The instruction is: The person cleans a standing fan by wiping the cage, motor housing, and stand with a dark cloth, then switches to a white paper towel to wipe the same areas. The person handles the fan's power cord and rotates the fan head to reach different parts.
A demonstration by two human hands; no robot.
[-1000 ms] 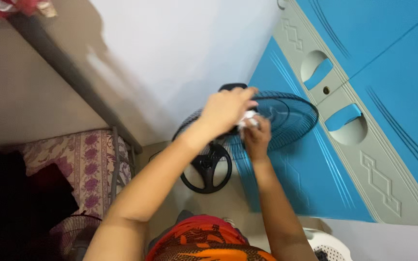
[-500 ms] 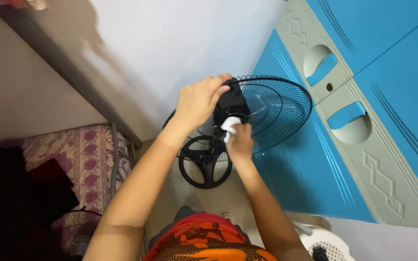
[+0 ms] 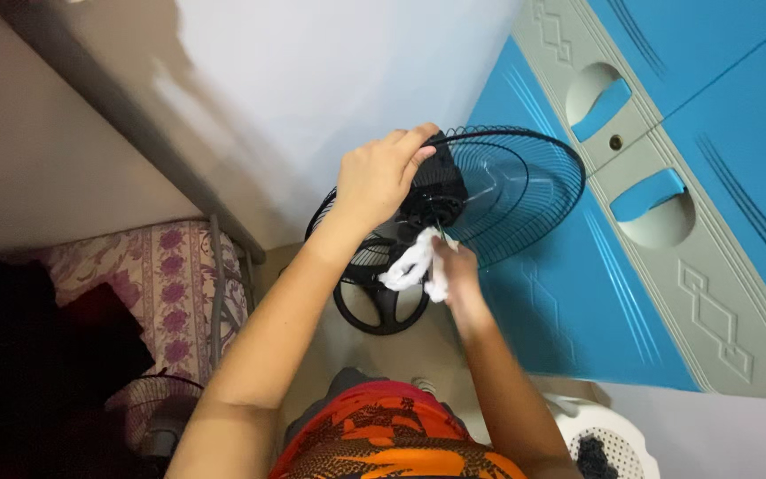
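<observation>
my left hand [image 3: 376,177] grips the fan motor [image 3: 434,193] at centre frame, my right hand [image 3: 454,275] clamps a white cloth [image 3: 411,266] below it, wiping seemingly midway.

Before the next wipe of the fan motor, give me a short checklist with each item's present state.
1. Left hand steadies the motor: ok, its grip is on the housing top.
2. Right hand holds the cloth: ok, bunched white cloth in its fingers.
3. Cloth touching the motor: cannot tell, it sits just below the housing and is blurred.
4. Rear grille clear of the hands: ok.
5. Fan base flat on the floor: cannot tell, partly hidden by the arms.
6. Blue cabinet doors shut: ok.
</observation>
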